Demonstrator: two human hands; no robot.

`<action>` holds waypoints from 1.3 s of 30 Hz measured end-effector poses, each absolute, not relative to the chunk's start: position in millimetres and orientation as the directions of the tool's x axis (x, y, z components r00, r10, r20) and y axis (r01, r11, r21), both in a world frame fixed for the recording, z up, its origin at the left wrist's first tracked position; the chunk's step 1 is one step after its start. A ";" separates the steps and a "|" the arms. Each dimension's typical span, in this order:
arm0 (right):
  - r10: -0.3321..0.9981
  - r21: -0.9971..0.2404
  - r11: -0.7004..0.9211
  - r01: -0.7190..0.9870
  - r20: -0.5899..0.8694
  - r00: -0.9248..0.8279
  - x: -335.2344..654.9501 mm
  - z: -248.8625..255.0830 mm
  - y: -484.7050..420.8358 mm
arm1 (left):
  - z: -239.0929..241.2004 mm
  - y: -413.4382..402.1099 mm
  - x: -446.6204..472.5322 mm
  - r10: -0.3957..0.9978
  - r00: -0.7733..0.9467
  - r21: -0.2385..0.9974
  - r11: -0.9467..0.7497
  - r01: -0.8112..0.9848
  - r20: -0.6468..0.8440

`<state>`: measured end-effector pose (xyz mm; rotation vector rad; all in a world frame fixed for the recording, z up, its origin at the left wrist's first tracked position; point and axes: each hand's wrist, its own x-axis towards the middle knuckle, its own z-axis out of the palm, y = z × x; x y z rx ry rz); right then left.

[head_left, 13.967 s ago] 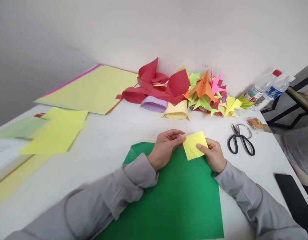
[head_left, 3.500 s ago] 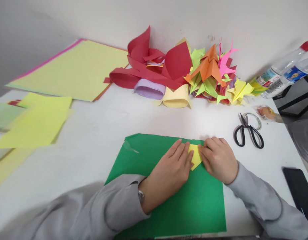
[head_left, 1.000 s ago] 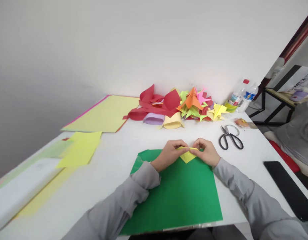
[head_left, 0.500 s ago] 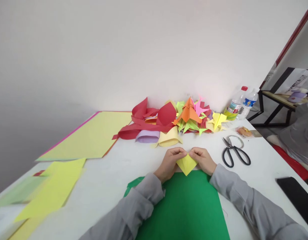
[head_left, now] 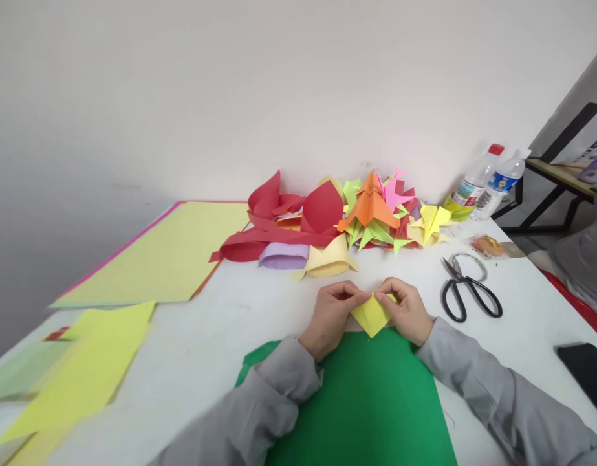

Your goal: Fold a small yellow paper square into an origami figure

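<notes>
A small folded piece of yellow paper (head_left: pixel 370 317) is held up between my two hands, one corner pointing down. My left hand (head_left: pixel 331 317) pinches its upper left part with thumb and fingertips. At the upper right, my right hand (head_left: pixel 405 310) pinches it in the same way, the thumb near the top middle. The fingertips hide the paper's top edge. Below both hands lies a large green paper sheet (head_left: pixel 370 395), partly covered by my left sleeve.
Behind the hands are red paper loops (head_left: pixel 283 223) and folded paper planes (head_left: pixel 370 210). To the right lie black-handled scissors (head_left: pixel 467 288), a metal ring (head_left: pixel 473 257), a phone-like black object (head_left: pixel 584 372) and two bottles (head_left: pixel 482 184). Yellow sheets (head_left: pixel 94 369) lie at left.
My right hand's thumb and fingers have moved inward along the paper's top edge, covering more of its right side. The camera view has turned slightly.
</notes>
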<state>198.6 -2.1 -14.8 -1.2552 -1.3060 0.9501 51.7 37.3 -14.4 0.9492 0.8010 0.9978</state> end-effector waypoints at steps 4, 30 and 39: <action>0.985 -0.984 0.118 0.132 0.133 0.110 197.2 -14.8 -2.4 | -13.5 39.0 51.6 0.923 0.361 0.881 0.276 -0.383 -0.132; 0.999 -0.992 0.017 0.122 0.022 0.040 203.1 -13.9 -0.4 | -9.0 37.4 51.0 0.913 0.403 0.924 0.209 -0.320 -0.067; 0.999 -0.989 -0.011 0.149 -0.005 0.046 203.3 -18.2 -0.1 | -14.2 37.5 51.8 0.925 0.371 0.940 0.195 -0.280 -0.081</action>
